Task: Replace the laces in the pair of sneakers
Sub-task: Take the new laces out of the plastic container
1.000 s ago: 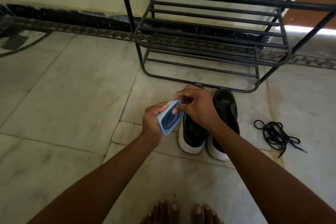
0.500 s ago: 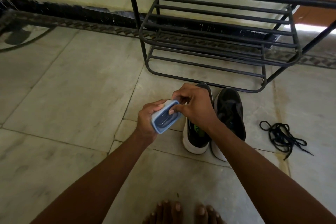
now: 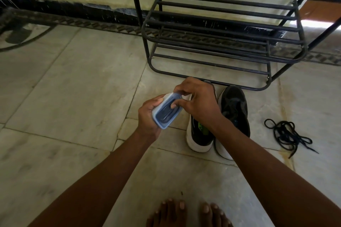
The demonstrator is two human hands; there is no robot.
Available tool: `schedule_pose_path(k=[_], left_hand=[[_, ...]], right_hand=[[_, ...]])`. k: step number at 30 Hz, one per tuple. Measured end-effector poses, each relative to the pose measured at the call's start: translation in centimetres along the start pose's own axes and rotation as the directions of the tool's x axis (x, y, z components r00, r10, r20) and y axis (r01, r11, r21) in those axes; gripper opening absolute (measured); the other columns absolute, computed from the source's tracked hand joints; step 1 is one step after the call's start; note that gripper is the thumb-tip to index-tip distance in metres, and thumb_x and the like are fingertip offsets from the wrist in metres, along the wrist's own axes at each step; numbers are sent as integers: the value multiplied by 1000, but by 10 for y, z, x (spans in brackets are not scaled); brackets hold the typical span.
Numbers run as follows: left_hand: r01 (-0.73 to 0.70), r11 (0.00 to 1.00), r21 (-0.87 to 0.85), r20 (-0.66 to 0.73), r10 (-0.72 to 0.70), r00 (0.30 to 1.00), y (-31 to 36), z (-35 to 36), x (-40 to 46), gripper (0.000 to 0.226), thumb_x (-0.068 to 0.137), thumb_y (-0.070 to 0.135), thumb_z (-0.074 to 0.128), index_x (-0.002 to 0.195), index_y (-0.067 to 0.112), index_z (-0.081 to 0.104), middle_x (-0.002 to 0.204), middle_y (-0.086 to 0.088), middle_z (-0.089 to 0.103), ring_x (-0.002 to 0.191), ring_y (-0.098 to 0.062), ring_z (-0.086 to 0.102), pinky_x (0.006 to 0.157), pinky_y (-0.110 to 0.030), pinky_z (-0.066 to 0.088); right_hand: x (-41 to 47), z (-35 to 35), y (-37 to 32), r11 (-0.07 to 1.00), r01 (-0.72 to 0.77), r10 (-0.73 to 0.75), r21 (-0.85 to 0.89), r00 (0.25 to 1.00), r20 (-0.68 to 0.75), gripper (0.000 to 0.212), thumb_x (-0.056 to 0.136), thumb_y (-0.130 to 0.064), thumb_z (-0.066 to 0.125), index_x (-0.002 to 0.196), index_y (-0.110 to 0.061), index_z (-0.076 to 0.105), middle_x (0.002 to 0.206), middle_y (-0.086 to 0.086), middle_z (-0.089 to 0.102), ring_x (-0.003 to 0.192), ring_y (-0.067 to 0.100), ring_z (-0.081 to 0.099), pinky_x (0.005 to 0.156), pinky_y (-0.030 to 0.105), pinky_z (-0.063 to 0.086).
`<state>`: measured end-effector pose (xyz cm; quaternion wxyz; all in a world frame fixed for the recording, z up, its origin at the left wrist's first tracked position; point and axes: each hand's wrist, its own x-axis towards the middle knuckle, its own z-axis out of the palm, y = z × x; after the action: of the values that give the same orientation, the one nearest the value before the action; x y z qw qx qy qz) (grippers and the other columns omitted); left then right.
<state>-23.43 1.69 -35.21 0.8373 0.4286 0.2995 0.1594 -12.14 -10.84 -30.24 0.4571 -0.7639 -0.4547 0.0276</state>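
My left hand (image 3: 148,116) grips a small blue-rimmed plastic box (image 3: 164,114) with dark laces coiled inside, tilted up toward me. My right hand (image 3: 198,103) pinches the box's upper edge, thumb on its face and fingers over the rim. Behind my hands, two black sneakers with white soles stand side by side on the floor, toes away from me: the left sneaker (image 3: 200,138), partly hidden by my right wrist, and the right sneaker (image 3: 234,114). A tangle of loose black laces (image 3: 285,133) lies on the floor to the sneakers' right.
A black metal shoe rack (image 3: 221,29) stands against the wall just beyond the sneakers. The floor (image 3: 73,97) is pale marble tile. My bare toes (image 3: 188,212) show at the bottom edge.
Both hands kept hold of the box. My right thumb slid down onto the box's face while the fingers shifted along its top rim. The view drifted slightly left.
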Motion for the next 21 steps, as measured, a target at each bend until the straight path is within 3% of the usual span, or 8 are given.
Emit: schedule_pose_path(k=[7, 11, 14, 17, 21], left_hand=[[25, 1000, -1, -33, -25, 999, 1, 7, -3, 38, 101, 19, 39, 107, 1, 72, 99, -20, 70, 89, -32, 69, 84, -40, 57], [17, 999, -36, -269, -26, 963, 4, -7, 4, 33, 101, 21, 43, 111, 2, 68, 92, -13, 70, 79, -26, 70, 70, -35, 58], [25, 995, -95, -346, -56, 936, 14, -21, 18, 24, 101, 15, 42, 103, 8, 64, 89, -6, 65, 79, -20, 64, 71, -33, 54], [-26, 981, -194, -368, -48, 929, 22, -33, 26, 34, 101, 20, 36, 101, 10, 69, 89, -8, 71, 81, -25, 68, 72, -32, 55], [-60, 957, -284, -356, -47, 933, 23, -50, 29, 38, 99, 20, 36, 119, 7, 66, 118, -17, 65, 107, -35, 62, 86, -43, 51]], right_hand=[[-2, -1, 3, 997, -60, 56, 50, 995, 79, 29, 74, -18, 87, 96, -12, 69, 97, 2, 63, 86, 17, 62, 75, 38, 58], [-5, -1, -9, 992, -117, 105, 51, 974, 201, 27, 84, -22, 79, 97, -16, 57, 95, -4, 60, 87, 11, 60, 75, 32, 58], [-14, 12, -21, 997, -34, 14, 69, 963, 268, 24, 88, -19, 75, 94, -16, 53, 87, -5, 58, 77, 10, 58, 68, 30, 54], [-30, 31, -20, 998, 55, -46, -27, 966, 256, 18, 86, -12, 72, 91, -14, 54, 88, 1, 57, 76, 16, 53, 64, 37, 49], [-56, 59, -8, 946, 108, -22, -304, 961, 275, 20, 80, -4, 68, 92, -12, 53, 90, 7, 51, 67, 27, 51, 47, 35, 40]])
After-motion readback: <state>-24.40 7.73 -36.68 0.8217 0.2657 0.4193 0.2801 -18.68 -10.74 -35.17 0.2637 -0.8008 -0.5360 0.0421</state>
